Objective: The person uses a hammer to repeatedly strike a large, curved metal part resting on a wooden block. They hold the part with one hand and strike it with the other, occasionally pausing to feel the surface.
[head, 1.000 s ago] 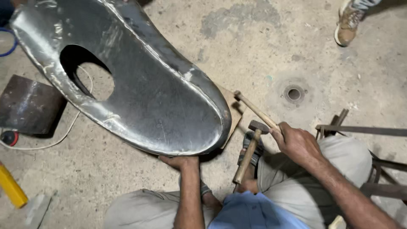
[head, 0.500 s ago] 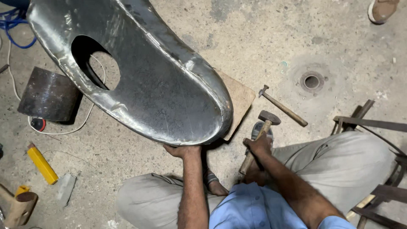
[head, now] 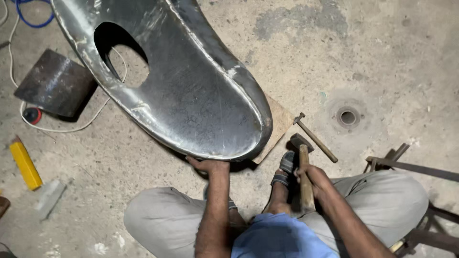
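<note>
A large curved sheet-metal shell (head: 191, 91) with an oval hole lies on the concrete floor, its near end resting on a wooden board (head: 277, 129). My left hand (head: 206, 165) grips the shell's near rim from below. My right hand (head: 313, 179) is closed around the wooden handle of a hammer (head: 302, 165), whose dark head sits just right of the shell's edge. A second, smaller hammer (head: 315, 137) lies loose on the floor beside it. I sit cross-legged, one sandalled foot (head: 283, 179) by the hammer.
A dark metal plate (head: 55, 83) and white cable (head: 62, 126) lie at the left, with a yellow tool (head: 24, 165) and a grey block (head: 48, 198) nearer. A floor drain (head: 347, 116) is at the right. A metal frame (head: 416, 167) stands at the right edge.
My right hand let go of the small hammer, which now lies on the floor, and took hold of the bigger hammer. My left hand stays on the shell's rim.
</note>
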